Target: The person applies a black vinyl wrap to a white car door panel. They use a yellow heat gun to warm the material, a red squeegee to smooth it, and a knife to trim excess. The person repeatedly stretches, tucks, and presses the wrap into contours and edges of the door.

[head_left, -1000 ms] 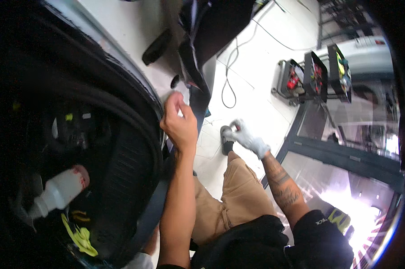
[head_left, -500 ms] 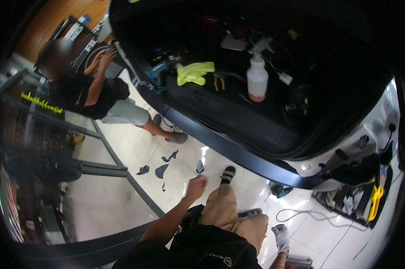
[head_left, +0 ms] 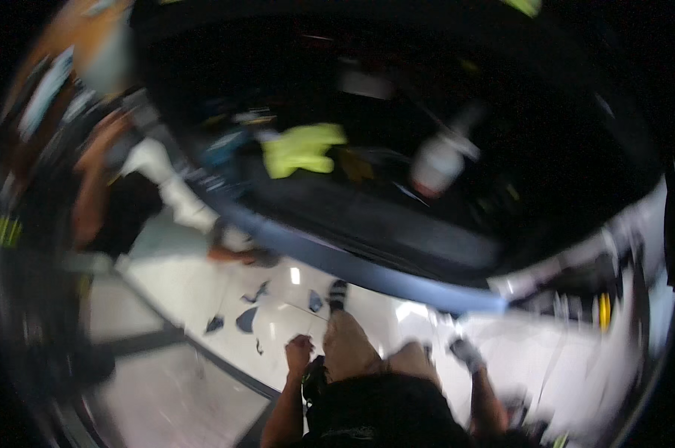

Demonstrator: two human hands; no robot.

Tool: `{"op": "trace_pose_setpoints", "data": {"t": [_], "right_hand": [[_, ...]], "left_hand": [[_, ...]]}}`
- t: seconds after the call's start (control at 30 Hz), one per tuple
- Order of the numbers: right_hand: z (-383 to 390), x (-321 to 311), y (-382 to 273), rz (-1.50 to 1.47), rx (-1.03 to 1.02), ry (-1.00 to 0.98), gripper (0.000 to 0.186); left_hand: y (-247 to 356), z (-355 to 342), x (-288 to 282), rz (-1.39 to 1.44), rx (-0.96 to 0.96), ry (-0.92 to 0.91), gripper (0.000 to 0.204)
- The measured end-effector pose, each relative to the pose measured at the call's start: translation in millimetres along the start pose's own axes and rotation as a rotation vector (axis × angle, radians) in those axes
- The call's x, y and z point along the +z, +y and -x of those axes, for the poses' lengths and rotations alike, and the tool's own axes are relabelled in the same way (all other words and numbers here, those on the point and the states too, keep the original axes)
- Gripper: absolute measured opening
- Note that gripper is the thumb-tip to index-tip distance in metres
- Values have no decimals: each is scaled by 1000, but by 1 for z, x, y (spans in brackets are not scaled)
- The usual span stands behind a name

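Two hands point(head_left: 299, 352) point(head_left: 467, 354), pale floor point(head_left: 181, 293), car trunk point(head_left: 337, 213)

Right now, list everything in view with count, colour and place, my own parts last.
Vehicle cargo bay: 1, black, upper centre
Rear sill: 1, dark blue-grey, along the bay's near edge
Spray bottle: 1, whitish with reddish base, in bay
Cloth or glove: 1, yellow-green, bay's left part
Flat item: 1, whitish, deeper in bay
Scraps: 5, dark, on floor
Floor: 1, white, below sill
Co-worker: 1, dark top, far left
Yellow item: 1, yellow, far right
Other things: uncountable, blurred
Striped shoe: 1, dark and pale, by sill
Left hand: 1, bare, lower centre
Right hand: 1, grey-gloved, lower right
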State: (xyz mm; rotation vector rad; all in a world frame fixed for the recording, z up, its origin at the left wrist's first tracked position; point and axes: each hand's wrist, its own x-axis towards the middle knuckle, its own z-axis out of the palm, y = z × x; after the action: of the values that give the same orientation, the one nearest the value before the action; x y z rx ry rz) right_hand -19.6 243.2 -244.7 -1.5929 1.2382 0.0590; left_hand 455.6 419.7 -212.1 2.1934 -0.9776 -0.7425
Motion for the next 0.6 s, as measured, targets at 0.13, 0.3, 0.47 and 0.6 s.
{"op": "trace_pose_setpoints", "data": {"t": [0.13, 0.3, 0.47, 0.6], "right_hand": [[-35, 2, -122, 222, 254, 37, 34], [-46, 4, -280, -399, 195, 256, 35], [-59, 45, -266, -639, 145, 647, 30], [-36, 9, -209, -664, 400, 886, 33]], "left_hand": [[50, -98, -12, 348, -67, -503, 15], [179, -121, 17, 430, 109, -1137, 53], [180, -125, 81, 211, 217, -1189, 48], [195, -155, 78, 302, 173, -1257, 48]]}}
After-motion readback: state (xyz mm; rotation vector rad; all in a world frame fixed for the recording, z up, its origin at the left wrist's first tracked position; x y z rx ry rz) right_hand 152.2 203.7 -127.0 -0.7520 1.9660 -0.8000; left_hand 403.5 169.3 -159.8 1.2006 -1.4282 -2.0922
